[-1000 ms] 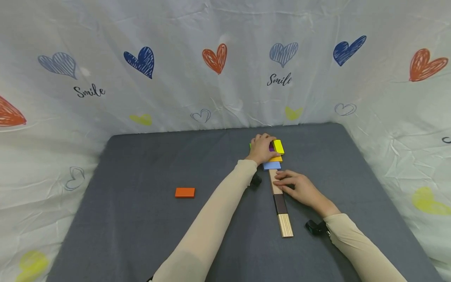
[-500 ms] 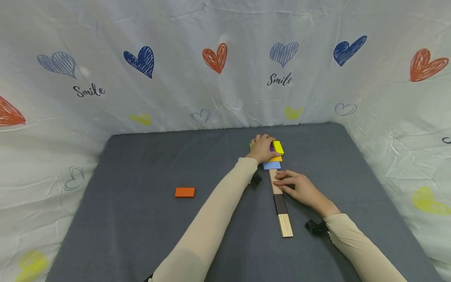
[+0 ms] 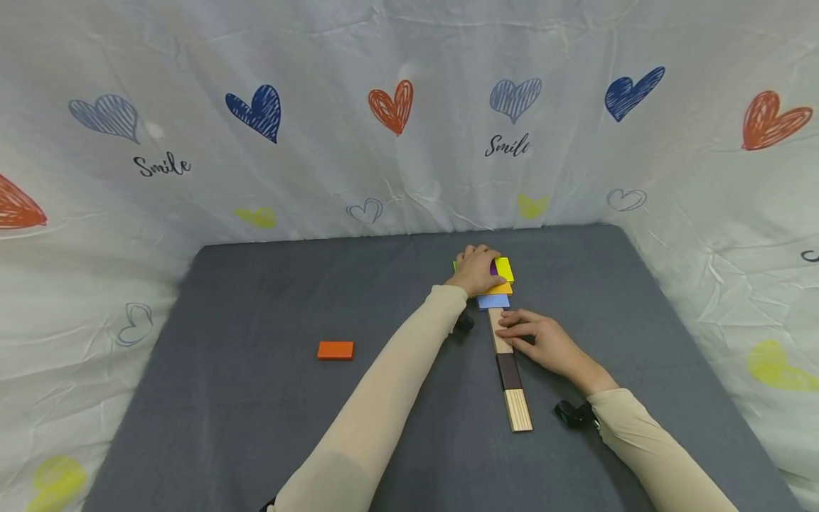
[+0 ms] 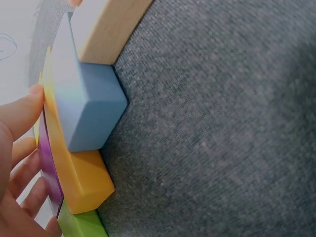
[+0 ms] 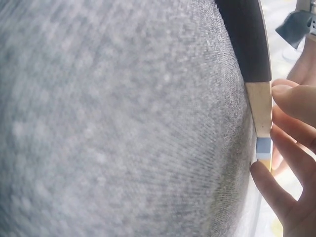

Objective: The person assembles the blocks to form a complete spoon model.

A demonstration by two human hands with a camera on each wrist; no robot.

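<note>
My left hand [image 3: 475, 272] is at the far end of a row of blocks. Its thumb and a finger pinch a bright yellow block [image 3: 505, 269] beside a purple block [image 4: 47, 153]. An orange-yellow block [image 4: 79, 185] and a light blue block [image 4: 91, 103] lie flat nearer me; part of a green block [image 4: 81, 224] shows under the left hand. The right hand [image 3: 544, 345] rests loosely bent fingers on a pale wooden block [image 3: 499, 328]. A dark brown block [image 3: 508, 371] and a striped wooden block [image 3: 517, 410] continue the row towards me.
An orange block [image 3: 335, 350] lies alone on the grey cloth-covered table [image 3: 256, 412], left of the left arm. Behind the table hangs a white curtain [image 3: 320, 163] printed with hearts.
The yellow block has shifted slightly towards me and to the left, in against its neighbours, with the left hand on it. My right hand stays in place on the pale wooden block.
</note>
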